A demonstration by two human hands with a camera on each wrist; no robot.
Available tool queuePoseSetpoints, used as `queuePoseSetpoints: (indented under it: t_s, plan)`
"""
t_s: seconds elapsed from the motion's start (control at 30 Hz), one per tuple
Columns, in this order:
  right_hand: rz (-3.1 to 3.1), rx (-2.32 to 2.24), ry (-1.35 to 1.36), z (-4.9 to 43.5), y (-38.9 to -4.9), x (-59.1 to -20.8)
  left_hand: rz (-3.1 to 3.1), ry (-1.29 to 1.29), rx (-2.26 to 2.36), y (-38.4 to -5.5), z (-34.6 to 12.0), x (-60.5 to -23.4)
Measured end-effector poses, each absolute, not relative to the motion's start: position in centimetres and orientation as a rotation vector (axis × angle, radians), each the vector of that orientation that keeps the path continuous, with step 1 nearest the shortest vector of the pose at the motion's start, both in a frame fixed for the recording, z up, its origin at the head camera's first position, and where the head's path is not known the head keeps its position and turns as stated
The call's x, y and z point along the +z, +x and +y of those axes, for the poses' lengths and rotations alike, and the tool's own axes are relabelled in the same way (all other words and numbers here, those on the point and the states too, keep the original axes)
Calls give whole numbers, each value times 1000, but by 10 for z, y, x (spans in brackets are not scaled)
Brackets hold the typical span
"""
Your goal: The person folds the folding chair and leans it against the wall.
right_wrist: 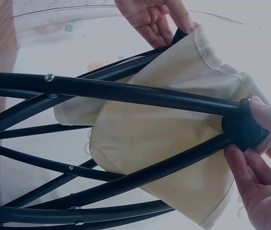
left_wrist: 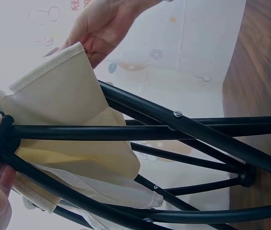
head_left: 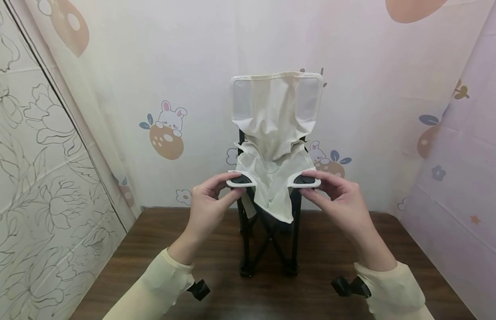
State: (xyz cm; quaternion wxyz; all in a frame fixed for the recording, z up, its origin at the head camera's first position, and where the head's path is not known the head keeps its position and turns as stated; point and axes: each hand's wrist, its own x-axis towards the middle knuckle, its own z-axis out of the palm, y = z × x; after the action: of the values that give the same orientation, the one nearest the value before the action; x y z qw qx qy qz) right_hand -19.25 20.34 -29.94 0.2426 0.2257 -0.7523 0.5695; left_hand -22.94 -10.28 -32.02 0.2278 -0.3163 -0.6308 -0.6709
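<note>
A small folding chair [head_left: 272,200] with cream fabric and black crossed legs stands partly folded, its backrest [head_left: 274,106] upright. My left hand [head_left: 210,200] pinches the seat's front left corner, thumb below and fingers on top of the black corner patch [head_left: 241,179]. At the front right corner, my right hand [head_left: 340,202] pinches the other black patch [head_left: 305,179] the same way. Between them the seat fabric [head_left: 274,202] sags in a fold. Both wrist views show thumb and fingers around a black plastic joint [left_wrist: 4,139], where the tubes [right_wrist: 174,98] meet under the fabric.
The chair's feet [head_left: 246,269] rest on a dark brown wooden table [head_left: 164,249]. Behind it hangs a pale curtain [head_left: 200,58] printed with rabbits and carrots. A flower-patterned panel [head_left: 40,155] borders the left side. Black camera mounts [head_left: 200,290] sit at both wrists.
</note>
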Motion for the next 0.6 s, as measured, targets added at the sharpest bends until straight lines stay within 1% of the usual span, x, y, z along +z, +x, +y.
queuePoseSetpoints:
  t_s: [0.37, 0.6]
  plan:
    - [-2062, 1552, 613, 203, -194, -299, -1757, -869, -1834, -229, -102, -320]
    - [-2040, 1595, 659, 204, -196, -299, -1755, -870, -1836, -229, -101, -319]
